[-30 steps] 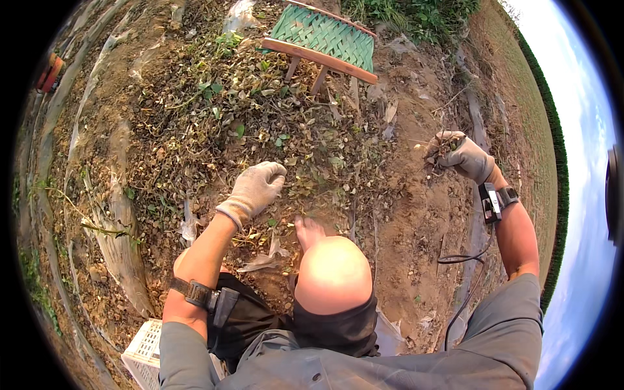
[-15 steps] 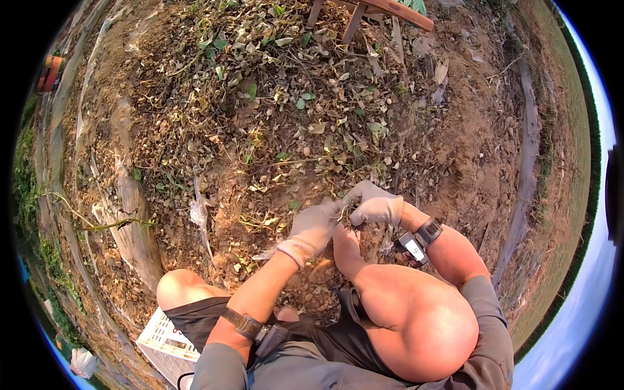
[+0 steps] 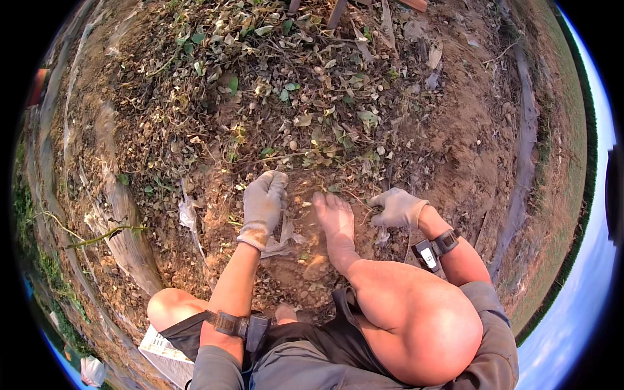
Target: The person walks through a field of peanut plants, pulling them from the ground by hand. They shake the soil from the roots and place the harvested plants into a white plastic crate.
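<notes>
Both my hands wear light knit gloves. My left hand (image 3: 265, 205) is low over the soil, left of my bare foot (image 3: 333, 221), its fingers curled; what is in them is hidden. My right hand (image 3: 398, 209) sits to the right of that foot with fingers closed at the end of a thin dry stem (image 3: 356, 195). A bed of dry leaves, vines and a few green leaves (image 3: 286, 104) lies in front of both hands, with torn plastic film (image 3: 279, 244) beside my left hand.
A wooden frame (image 3: 409, 4) with legs shows at the top edge. A pale plastic crate (image 3: 166, 357) is at my lower left, a red object (image 3: 38, 84) at the far left. Plastic film strips (image 3: 520, 130) run along both sides of the soil bed.
My hands came together over my foot, then parted sideways. The dark clump in my right hand no longer shows. The view has shifted, pushing the woven stool mostly out at the top.
</notes>
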